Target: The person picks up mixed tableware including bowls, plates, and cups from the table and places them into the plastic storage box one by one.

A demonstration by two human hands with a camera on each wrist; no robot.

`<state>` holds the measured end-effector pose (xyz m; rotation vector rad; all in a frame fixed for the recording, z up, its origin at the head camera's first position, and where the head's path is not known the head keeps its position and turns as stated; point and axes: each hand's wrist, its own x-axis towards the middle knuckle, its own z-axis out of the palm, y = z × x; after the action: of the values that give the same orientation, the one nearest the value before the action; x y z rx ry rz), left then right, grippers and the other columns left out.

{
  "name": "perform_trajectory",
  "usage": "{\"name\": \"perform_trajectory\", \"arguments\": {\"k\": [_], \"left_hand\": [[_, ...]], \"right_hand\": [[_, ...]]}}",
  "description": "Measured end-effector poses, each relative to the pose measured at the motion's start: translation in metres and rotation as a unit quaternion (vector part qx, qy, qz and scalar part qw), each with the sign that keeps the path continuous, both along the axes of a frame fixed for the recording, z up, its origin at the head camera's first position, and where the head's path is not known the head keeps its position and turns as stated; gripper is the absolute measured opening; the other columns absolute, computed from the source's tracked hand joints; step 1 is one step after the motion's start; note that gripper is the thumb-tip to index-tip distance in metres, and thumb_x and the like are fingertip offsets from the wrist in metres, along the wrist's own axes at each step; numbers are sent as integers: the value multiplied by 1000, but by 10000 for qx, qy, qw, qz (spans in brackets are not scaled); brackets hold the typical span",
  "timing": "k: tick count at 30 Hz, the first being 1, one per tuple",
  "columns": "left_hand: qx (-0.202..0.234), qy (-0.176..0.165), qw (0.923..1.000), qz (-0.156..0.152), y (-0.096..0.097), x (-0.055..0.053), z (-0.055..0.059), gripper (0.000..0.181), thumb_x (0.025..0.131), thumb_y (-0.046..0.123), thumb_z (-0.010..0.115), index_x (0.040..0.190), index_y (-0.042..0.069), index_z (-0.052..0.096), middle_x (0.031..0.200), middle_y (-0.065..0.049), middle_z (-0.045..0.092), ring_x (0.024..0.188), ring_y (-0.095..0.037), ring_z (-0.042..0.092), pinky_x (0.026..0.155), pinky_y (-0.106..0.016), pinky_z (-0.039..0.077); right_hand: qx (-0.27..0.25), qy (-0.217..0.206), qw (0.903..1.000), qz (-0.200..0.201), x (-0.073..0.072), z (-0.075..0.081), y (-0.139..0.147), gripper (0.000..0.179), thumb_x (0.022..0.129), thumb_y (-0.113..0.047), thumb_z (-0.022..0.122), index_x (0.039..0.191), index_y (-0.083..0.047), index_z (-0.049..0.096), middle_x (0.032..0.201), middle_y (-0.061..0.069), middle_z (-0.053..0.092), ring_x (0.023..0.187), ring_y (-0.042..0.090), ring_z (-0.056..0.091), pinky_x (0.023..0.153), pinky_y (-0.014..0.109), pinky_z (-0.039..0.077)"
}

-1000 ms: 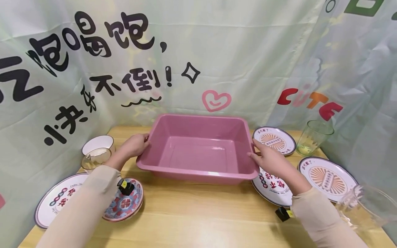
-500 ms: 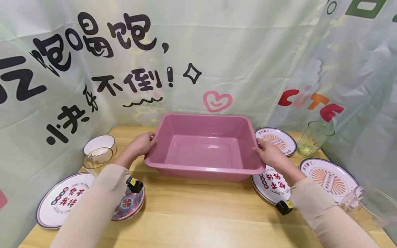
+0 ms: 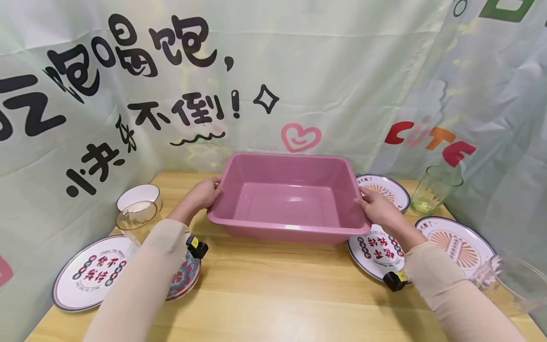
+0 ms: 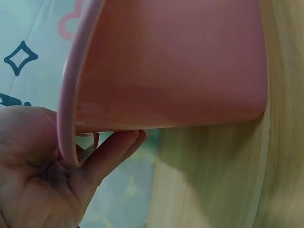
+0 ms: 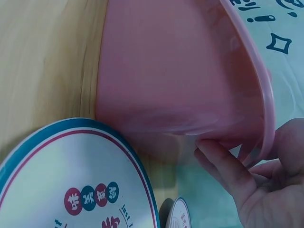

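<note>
A pink rectangular basin [image 3: 290,204] is at the back middle of the wooden table, its open side up. My left hand [image 3: 202,194] grips the left rim, the fingers bent under its edge, as the left wrist view shows the hand [image 4: 42,175] at the rim. On the other side my right hand [image 3: 380,209] holds the right rim, with fingertips [image 5: 211,149] against the outer wall below it. Whether the basin's bottom rests fully on the table I cannot tell. Its right end partly covers a plate with red lettering [image 3: 378,254].
At left are a white bowl [image 3: 138,194], a clear glass [image 3: 136,221], a lettered plate [image 3: 91,273] and patterned dishes [image 3: 185,280] partly behind the sleeve. Right: sunburst plates [image 3: 455,244], a greenish glass [image 3: 436,190] and a clear glass vessel [image 3: 513,285]. Printed cloth [image 3: 342,85] hangs behind.
The basin has shifted to the right and slightly toward the back, with both hands holding its rim throughout. The camera view has turned a little.
</note>
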<state>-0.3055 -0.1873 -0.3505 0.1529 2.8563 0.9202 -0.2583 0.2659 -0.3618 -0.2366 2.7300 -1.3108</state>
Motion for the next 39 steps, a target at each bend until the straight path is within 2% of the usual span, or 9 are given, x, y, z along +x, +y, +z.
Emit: {"name": "perform_trajectory", "arguments": {"k": [5,10,15,20,24,29,31,36,39], "left_hand": [[326,21,9994,71,3,0,-3,45,102,12,40,144,-7,38,118,-26,60,71,-21,64,55,-29,54],[565,54,9983,165,6,-2,-6,46,102,13,40,145,-5,39,111,-24,61,69,-19,61,52,-27,51],[1057,34,9940,284,11,-1,-9,43,104,14,41,143,-4,42,103,-23,62,67,-18,60,51,-27,50],[1538,-150,9868,490,13,7,-11,49,106,18,41,152,3,32,115,-24,61,76,-22,64,61,-29,54],[1869,-314,9793,713,14,15,-13,53,106,23,42,155,11,27,126,-24,58,88,-25,63,69,-30,53],[2223,-396,9699,916,17,26,-18,53,105,25,42,154,7,29,125,-25,56,86,-25,61,62,-29,52],[2253,-418,9686,966,19,31,-20,52,105,26,42,151,5,33,122,-25,56,85,-26,60,59,-30,51],[2184,-336,9718,824,24,40,-22,45,105,21,42,142,-4,37,124,-28,54,100,-34,59,71,-36,54],[2129,-317,9748,584,23,42,-20,45,105,18,41,143,-5,34,127,-29,52,106,-36,58,77,-38,53]], "right_hand": [[-143,-84,9998,-76,-1,0,3,55,105,-13,43,152,6,21,126,37,53,83,22,68,66,30,56],[-208,-146,9996,-146,-3,1,6,56,105,-16,44,152,5,21,123,37,55,77,17,66,62,29,55],[-415,-313,9984,-238,-4,0,9,58,106,-21,43,154,1,19,118,34,58,72,14,64,59,28,54],[-516,-493,9969,-319,0,-1,11,59,107,-23,40,156,-2,13,118,33,58,74,17,65,61,30,56],[-406,-518,9973,-311,4,0,10,61,107,-24,39,156,-2,11,122,35,55,78,18,65,64,30,55],[-392,-555,9972,-315,5,-3,11,63,107,-28,40,156,-4,10,125,35,54,78,17,64,66,29,54],[-417,-565,9971,-306,6,-4,12,64,106,-30,41,156,-5,10,124,34,55,78,16,64,66,29,54],[-373,-471,9979,-254,8,-5,14,66,105,-34,44,156,-4,14,126,35,54,83,18,65,69,29,54],[-416,-385,9982,-218,11,-5,17,66,105,-34,45,156,-3,16,129,37,52,90,21,66,72,29,55]]}}
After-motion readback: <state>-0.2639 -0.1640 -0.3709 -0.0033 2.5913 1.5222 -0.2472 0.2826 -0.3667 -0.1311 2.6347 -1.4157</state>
